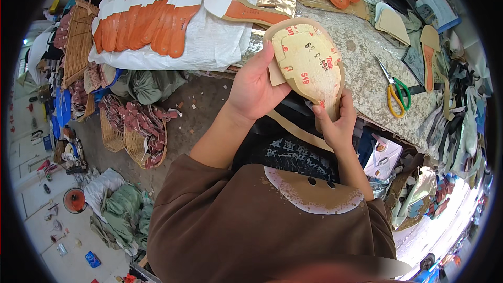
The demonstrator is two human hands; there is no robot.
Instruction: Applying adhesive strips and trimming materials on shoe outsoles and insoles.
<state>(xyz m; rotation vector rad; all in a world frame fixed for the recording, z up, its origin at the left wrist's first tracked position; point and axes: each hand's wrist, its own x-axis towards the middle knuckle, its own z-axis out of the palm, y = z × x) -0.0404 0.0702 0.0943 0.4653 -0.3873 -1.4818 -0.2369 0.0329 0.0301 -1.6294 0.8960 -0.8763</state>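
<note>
Insole (313, 62) slants down-right at upper centre, left grip (255, 85) holding its left edge, right grip (338, 124) its narrow end.

a wicker basket (134, 145) stands near a dark green bag (152, 86).

Sole piece (314, 63), one: cream face, red and black printing, tan border along the rim. Held up, printed face visible, between 1 and 2 o'clock from view centre. Broad rounded end toward 11, narrow end toward 5, partly hidden. Tan flap (276, 75) protruding near 8.
</note>
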